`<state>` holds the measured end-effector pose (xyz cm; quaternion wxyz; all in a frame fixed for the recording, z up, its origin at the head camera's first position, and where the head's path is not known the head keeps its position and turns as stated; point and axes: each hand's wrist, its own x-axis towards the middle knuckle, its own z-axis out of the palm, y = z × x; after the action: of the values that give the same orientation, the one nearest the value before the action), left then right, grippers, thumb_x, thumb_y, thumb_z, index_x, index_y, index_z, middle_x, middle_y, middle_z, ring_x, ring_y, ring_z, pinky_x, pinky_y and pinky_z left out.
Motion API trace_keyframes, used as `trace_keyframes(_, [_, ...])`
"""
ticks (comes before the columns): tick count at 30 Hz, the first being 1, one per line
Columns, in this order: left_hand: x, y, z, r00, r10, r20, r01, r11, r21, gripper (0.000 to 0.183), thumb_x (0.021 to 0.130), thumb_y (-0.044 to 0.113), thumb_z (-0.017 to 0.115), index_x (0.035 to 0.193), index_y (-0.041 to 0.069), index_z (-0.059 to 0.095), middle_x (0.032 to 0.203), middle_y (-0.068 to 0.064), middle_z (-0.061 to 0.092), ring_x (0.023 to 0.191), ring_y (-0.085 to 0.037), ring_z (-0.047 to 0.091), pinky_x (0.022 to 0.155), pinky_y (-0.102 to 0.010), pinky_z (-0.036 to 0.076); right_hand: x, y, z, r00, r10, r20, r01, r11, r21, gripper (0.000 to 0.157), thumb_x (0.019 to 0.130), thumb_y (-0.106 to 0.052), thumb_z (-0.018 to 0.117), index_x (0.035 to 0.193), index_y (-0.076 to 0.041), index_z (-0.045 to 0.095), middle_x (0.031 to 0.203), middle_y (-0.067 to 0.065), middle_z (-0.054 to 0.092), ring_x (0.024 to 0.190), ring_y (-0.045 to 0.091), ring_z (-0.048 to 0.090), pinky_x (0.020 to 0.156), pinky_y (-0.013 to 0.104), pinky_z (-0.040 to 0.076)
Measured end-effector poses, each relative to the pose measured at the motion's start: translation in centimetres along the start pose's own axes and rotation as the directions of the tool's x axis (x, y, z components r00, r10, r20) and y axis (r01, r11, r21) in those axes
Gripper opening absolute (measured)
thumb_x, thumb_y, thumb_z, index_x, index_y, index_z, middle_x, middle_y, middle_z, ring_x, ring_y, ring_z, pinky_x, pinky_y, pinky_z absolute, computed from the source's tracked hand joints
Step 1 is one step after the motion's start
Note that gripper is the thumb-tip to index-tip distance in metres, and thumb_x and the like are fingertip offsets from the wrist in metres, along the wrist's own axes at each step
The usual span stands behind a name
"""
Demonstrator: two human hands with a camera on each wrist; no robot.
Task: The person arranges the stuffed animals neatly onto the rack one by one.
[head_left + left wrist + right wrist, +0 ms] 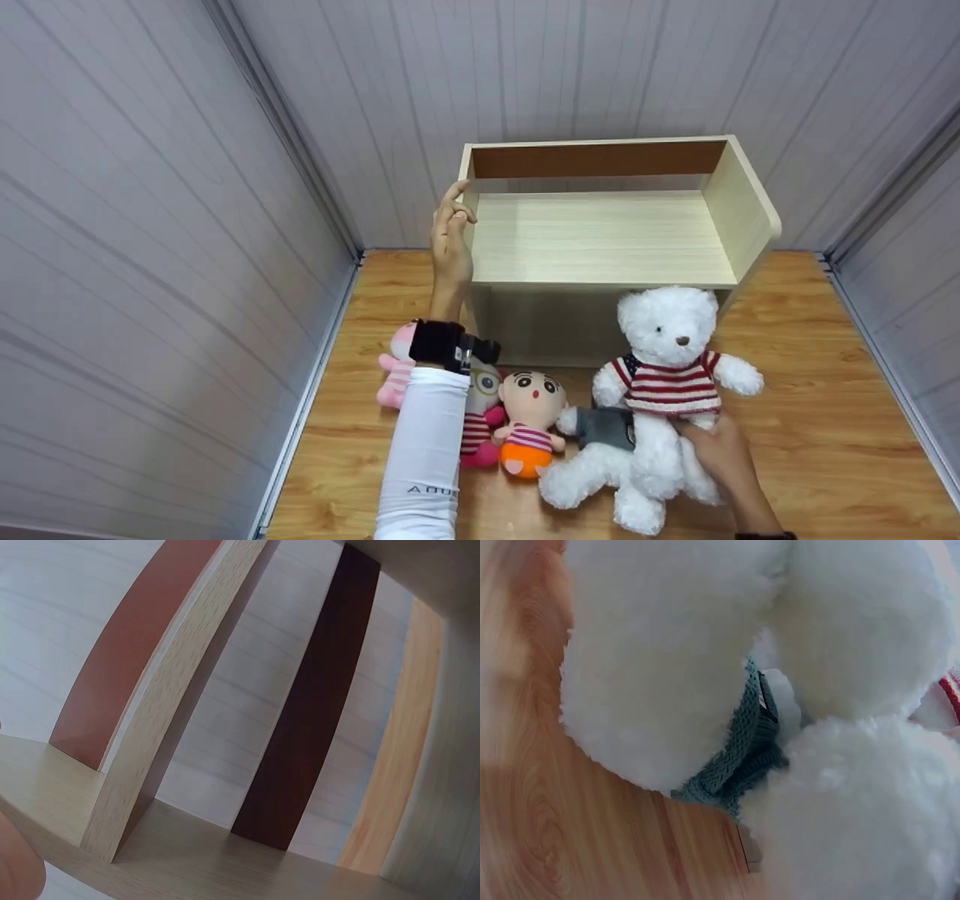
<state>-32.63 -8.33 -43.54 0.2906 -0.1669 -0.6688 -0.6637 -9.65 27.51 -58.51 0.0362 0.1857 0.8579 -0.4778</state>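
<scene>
My left hand point(451, 247) is at the left side panel of a pale wooden shelf point(600, 232), its bent fingers holding the panel's edge. In the left wrist view only one fingertip point(16, 862) shows beside the shelf's boards. With my right hand point(720, 450) I hold a white teddy bear point(671, 382) in a red-striped sweater low on its body; it is upright before the shelf. The fingers behind the bear are hidden. Under and beside it lies another white plush bear point(592, 469) in a grey-green knitted top point(739, 757).
Left of the bears lies a doll point(532, 420) with orange shorts. A plush toy with round glasses point(480, 405) and a pink-and-white plush toy point(394, 375) are partly behind my left arm. Panelled walls point(150, 225) enclose the wooden floor point(825, 420).
</scene>
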Motion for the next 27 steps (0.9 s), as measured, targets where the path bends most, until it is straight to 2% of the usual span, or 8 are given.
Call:
trace_keyframes(5, [0.0,0.1,0.1,1.0,-0.008,-0.002,0.008,1.0,0.008,0.025,0.1,0.012,0.035,0.083,0.005,0.052,0.151,-0.017,0.054,0.135,-0.027,0.044,0.114,-0.036,0.024,0.7,-0.3,0.2,0.999,0.021,0.027,-0.022,0.999,0.029,0.048,0.094,-0.035,0.072,0.122,0.003,0.066,0.122,0.019,0.069,0.106,0.022,0.059,0.087,0.034,0.047])
trace_keyframes(14, [-0.1,0.1,0.0,1.0,-0.013,-0.008,0.013,1.0,0.003,0.025,0.1,0.013,0.035,0.083,0.007,0.053,0.152,-0.016,0.053,0.128,-0.024,0.045,0.111,-0.035,0.026,2.0,-1.1,0.3,0.999,0.024,0.048,-0.028,0.995,0.092,0.05,0.096,-0.036,0.07,0.128,0.002,0.064,0.126,0.018,0.067,0.109,0.021,0.058,0.089,0.029,0.046])
trace_keyframes(20, [-0.1,0.0,0.0,1.0,-0.002,-0.006,0.002,1.0,0.017,0.026,0.101,0.013,0.035,0.085,0.002,0.051,0.151,-0.016,0.054,0.124,-0.018,0.045,0.107,-0.034,0.027,2.6,-1.5,0.4,0.999,-0.034,-0.012,0.035,0.998,0.056,0.041,0.095,-0.03,0.072,0.116,0.005,0.068,0.11,0.015,0.071,0.094,0.015,0.059,0.081,0.026,0.048])
trace_keyframes(24, [-0.2,0.0,0.1,1.0,-0.012,-0.005,0.012,1.0,0.006,0.026,0.101,0.012,0.035,0.089,0.0,0.055,0.151,-0.015,0.054,0.115,-0.018,0.043,0.104,-0.033,0.028,2.9,-1.7,0.3,0.997,-0.063,-0.038,0.062,0.998,-0.015,0.041,0.092,-0.029,0.073,0.112,0.006,0.069,0.109,0.021,0.071,0.097,0.023,0.06,0.08,0.03,0.047])
trace_keyframes(27, [-0.2,0.0,0.1,1.0,-0.03,-0.01,0.03,1.0,0.003,0.025,0.1,0.011,0.035,0.09,0.001,0.055,0.151,-0.013,0.054,0.116,-0.024,0.044,0.104,-0.032,0.028,3.2,-1.9,0.1,0.998,-0.054,-0.033,0.053,0.998,-0.037,0.047,0.091,-0.034,0.074,0.113,0.007,0.068,0.112,0.024,0.07,0.1,0.028,0.06,0.081,0.032,0.047])
